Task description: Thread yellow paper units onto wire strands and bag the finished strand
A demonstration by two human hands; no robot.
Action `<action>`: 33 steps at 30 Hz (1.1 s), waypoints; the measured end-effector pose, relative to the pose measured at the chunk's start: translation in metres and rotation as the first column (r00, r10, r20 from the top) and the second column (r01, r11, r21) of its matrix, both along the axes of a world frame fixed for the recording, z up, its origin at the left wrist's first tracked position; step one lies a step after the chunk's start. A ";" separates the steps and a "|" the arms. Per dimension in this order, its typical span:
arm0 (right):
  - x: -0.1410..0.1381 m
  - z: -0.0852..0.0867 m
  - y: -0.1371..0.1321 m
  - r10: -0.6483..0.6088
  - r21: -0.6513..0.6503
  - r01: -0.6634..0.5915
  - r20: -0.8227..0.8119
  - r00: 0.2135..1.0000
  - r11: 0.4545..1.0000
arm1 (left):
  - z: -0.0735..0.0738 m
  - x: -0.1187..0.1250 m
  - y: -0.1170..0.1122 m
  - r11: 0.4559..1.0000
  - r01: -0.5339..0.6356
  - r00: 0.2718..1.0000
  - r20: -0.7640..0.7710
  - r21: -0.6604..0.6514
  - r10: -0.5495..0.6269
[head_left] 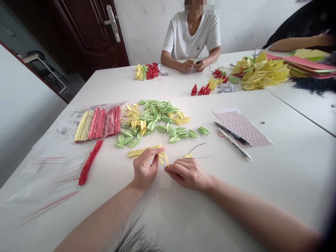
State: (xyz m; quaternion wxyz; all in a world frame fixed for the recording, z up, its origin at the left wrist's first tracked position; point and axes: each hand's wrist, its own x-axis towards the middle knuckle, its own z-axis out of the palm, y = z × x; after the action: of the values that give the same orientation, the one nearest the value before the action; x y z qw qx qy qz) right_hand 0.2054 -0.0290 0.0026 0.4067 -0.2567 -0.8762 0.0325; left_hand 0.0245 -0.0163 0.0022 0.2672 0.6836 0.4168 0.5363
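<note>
- The right hand (190,173) has its grip closed, fingertips pinching a dark thread (164,163).
- The left hand (145,168), just beside it, has its grip pinched shut on a yellow folded paper (162,157) above the near tabletop (183,217).
- Left: a red paper bundle (90,162).
- Beyond the hands: green folded pieces (157,111); right, two pens (232,133).
- Far side: a person in a white shirt (190,38).

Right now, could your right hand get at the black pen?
Probably yes: the black pen lies uncovered beside the white pen, though the right hand seems busy at the yellow paper piece.
</note>
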 end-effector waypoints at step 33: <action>0.007 -0.014 0.011 -0.290 -0.610 0.068 -0.274 0.917 0.789 | 0.016 -0.004 0.015 0.514 0.489 0.872 0.378 -0.705 -0.312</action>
State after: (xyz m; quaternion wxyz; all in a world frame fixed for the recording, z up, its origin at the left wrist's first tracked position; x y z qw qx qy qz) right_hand 0.2123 -0.0181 -0.0113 0.4585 -0.4430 -0.7059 0.3086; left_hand 0.0209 -0.0009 0.0181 0.6952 0.5161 0.4078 0.2898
